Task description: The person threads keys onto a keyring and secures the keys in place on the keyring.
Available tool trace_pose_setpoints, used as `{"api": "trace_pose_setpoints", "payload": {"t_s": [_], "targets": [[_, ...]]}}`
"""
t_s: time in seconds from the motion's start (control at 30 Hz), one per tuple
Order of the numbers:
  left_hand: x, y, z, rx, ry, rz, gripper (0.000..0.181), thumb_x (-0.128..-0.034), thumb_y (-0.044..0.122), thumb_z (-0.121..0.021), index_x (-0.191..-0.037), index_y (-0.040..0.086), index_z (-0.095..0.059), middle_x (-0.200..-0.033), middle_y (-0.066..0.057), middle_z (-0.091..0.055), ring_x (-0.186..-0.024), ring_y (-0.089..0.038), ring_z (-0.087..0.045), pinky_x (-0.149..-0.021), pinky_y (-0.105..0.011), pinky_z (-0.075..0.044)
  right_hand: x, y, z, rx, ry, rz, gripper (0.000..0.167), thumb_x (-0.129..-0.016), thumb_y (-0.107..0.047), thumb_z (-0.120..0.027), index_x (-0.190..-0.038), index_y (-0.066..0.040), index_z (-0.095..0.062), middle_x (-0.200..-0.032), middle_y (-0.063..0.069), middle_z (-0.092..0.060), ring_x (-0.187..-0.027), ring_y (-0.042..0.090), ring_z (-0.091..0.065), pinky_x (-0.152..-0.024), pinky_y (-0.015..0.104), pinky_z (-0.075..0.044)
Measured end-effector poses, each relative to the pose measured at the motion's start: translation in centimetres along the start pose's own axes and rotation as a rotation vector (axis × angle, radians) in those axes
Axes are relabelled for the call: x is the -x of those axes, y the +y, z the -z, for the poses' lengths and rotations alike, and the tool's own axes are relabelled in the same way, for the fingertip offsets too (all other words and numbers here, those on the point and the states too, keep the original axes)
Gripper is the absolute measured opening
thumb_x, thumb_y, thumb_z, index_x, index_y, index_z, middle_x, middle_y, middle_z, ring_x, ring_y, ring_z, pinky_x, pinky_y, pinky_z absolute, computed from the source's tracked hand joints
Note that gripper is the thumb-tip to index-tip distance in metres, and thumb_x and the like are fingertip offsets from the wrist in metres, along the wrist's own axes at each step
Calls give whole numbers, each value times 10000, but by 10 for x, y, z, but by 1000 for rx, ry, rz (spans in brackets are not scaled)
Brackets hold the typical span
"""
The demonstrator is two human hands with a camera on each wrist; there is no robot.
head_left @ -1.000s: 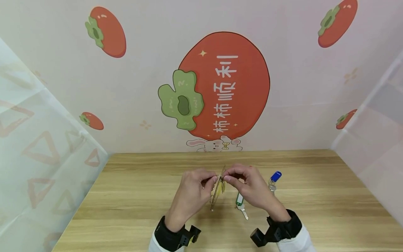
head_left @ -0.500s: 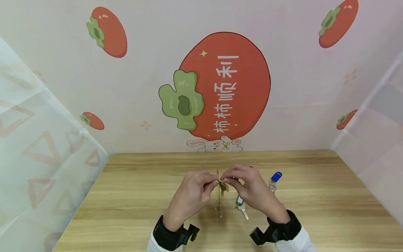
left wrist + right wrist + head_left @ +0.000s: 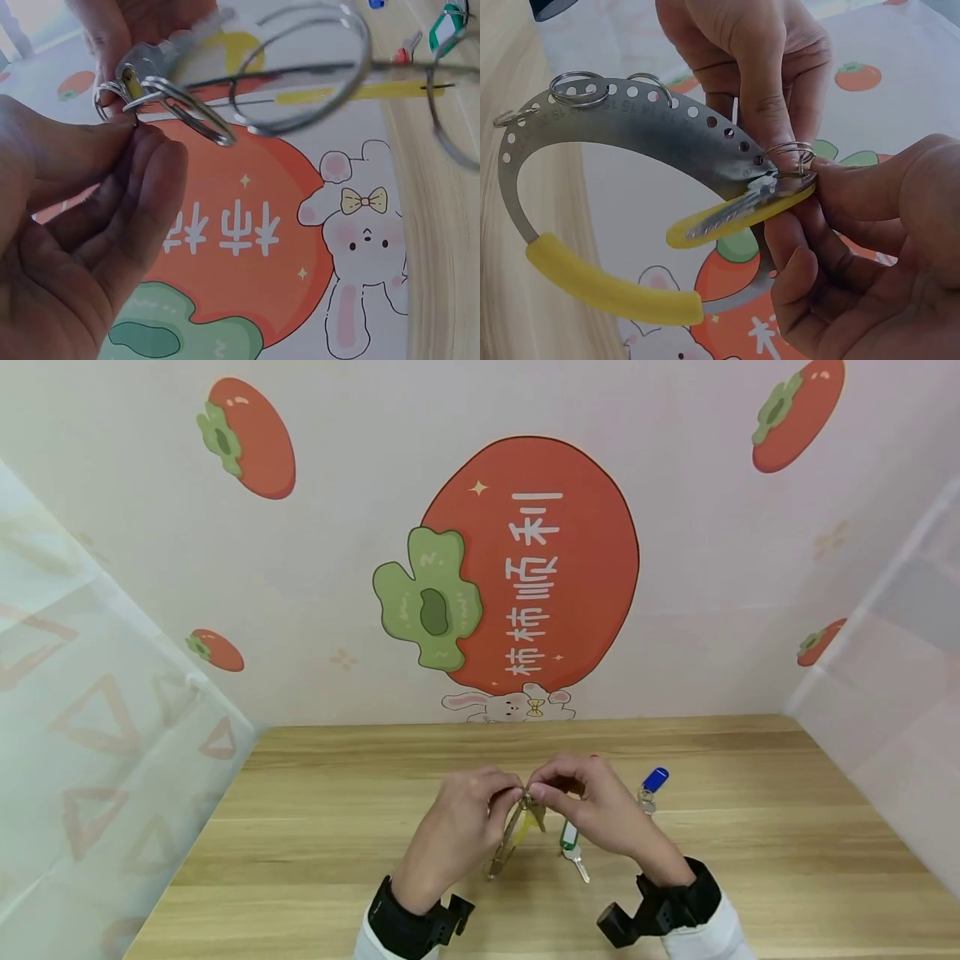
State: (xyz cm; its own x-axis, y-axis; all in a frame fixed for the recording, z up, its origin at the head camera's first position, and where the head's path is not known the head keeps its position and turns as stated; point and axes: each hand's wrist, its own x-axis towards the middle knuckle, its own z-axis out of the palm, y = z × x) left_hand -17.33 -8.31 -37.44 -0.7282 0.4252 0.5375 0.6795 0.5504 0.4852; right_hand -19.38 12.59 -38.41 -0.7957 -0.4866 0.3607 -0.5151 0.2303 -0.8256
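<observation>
In the right wrist view a curved metal plate (image 3: 641,116) with a row of holes and a yellow grip (image 3: 615,289) hangs from the hands, several split rings through its holes. My left hand (image 3: 459,827) pinches a ring at one end of the plate. My right hand (image 3: 592,806) pinches beside it, at the top of a yellow tag (image 3: 682,234) with a silver key (image 3: 731,210) lying along it. Small rings link near the fingertips; whether the key's ring passes through a plate hole I cannot tell.
On the wooden table (image 3: 337,827), a green tag (image 3: 569,835) with a silver key (image 3: 577,863) lies below my right hand. A blue tag (image 3: 656,779) with a key lies to its right. A red piece (image 3: 403,55) shows in the left wrist view.
The plate has swung, its lower end now further left than half a second ago. Both hands keep their pinch close together, with only slight shifts.
</observation>
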Motion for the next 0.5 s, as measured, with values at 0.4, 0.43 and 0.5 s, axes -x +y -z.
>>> {"api": "trace_pose_setpoints", "payload": {"t_s": [0.4,0.43,0.5], "targets": [[1,0,1,174,49,235,82,-923,22,-704,-899,82,-756,-776,51,-687,-678,-37,-618,-622,-229,-543,0,-2,-1,-70,-9,-84,83,-993,-134,-669,-1008,-97,-742,-956,27,-708,-838,303,-656,-744,294,-553],[1,0,1,178,52,241,85,-923,26,-703,-895,86,-755,-770,56,-682,-673,-35,-616,-621,-230,-542,0,-2,-1,-65,-8,-83,78,-990,-135,-674,-1004,-99,-742,-950,23,-708,-832,306,-654,-736,293,-548],[1,1,1,181,56,243,85,-918,21,-704,-888,83,-753,-763,57,-676,-671,-38,-614,-619,-234,-542,0,-4,-2,-50,-4,-81,70,-984,-139,-683,-998,-105,-742,-934,11,-705,-817,282,-649,-719,293,-538]]}}
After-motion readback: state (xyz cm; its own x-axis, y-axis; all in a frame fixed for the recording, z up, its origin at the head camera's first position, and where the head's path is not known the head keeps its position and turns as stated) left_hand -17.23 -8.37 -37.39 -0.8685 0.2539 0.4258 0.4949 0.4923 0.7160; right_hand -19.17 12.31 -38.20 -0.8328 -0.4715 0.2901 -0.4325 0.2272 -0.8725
